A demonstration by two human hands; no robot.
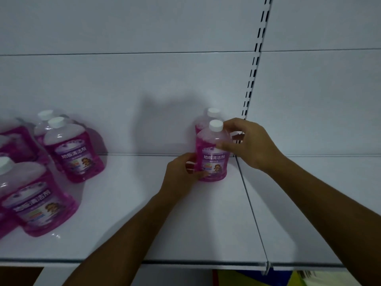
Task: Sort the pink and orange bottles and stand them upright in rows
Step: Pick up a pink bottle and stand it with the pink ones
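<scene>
A pink bottle (pixel 212 153) with a white cap stands upright on the white shelf (pixel 134 213), near its right end. My left hand (pixel 181 176) grips its lower left side. My right hand (pixel 245 141) holds its shoulder and neck from the right. Directly behind it stands a second pink bottle (pixel 208 118), mostly hidden, against the back panel. At the left edge stands a loose group of several pink bottles (pixel 74 153), upright or slightly tilted, the nearest one (pixel 33 203) large and blurred. No orange bottle is in view.
A slotted upright post (pixel 253 79) runs up the back panel right of the bottles. A seam (pixel 253 213) divides this shelf from the neighbouring one on the right. Coloured items (pixel 268 277) show below the shelf's front edge.
</scene>
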